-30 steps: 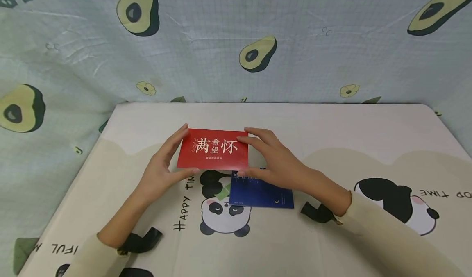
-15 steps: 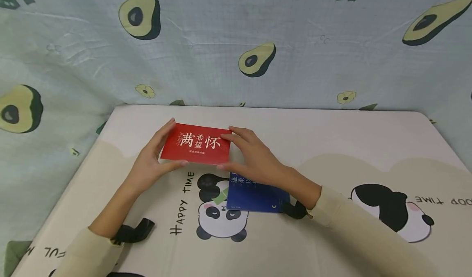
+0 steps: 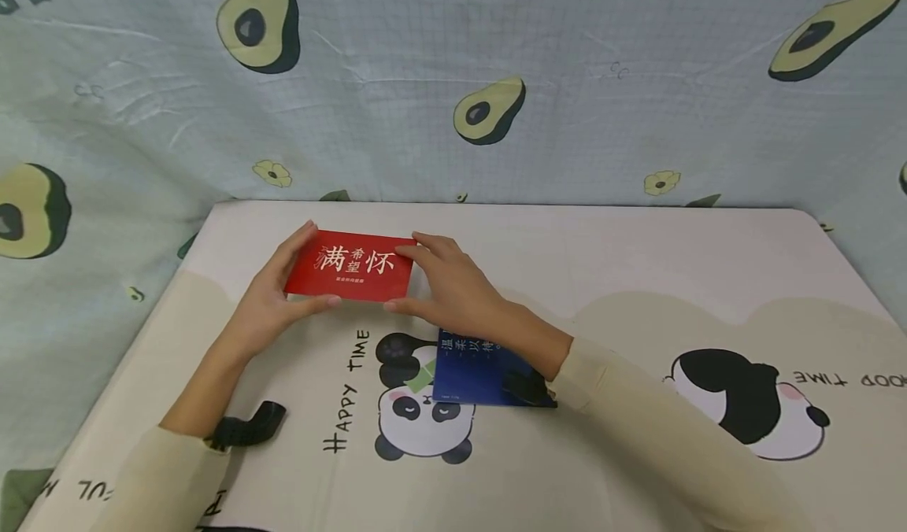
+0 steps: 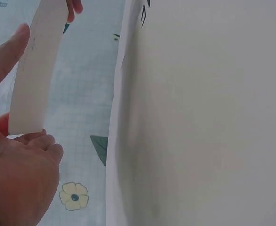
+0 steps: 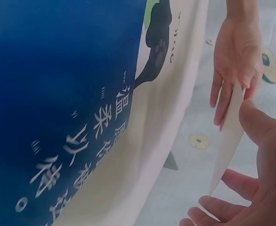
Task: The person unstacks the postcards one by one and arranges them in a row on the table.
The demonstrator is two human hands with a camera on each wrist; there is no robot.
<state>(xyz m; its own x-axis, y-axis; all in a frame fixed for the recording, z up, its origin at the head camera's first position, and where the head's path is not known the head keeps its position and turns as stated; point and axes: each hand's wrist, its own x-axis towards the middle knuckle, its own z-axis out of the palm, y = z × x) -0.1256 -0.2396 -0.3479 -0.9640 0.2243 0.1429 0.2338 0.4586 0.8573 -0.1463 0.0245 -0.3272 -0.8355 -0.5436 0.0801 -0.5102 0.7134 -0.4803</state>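
Both hands hold a red card with white characters, raised over the back left part of the table. My left hand grips its left end, thumb at the near edge and fingers at the far edge. At the opposite end, my right hand grips it the same way. The card's plain pale underside shows in the left wrist view, and its thin edge-on side in the right wrist view. A blue card with white characters lies on the table, partly hidden under my right forearm.
The table wears a pale cloth printed with pandas and lettering. Behind it hangs a light blue-green curtain with avocado prints. A black wrist-camera mount sticks out at my left wrist; another overlaps the blue card.
Both hands have carried the red card leftward and slightly toward the table's back edge. My right forearm now covers more of the blue card, which stays on the table.
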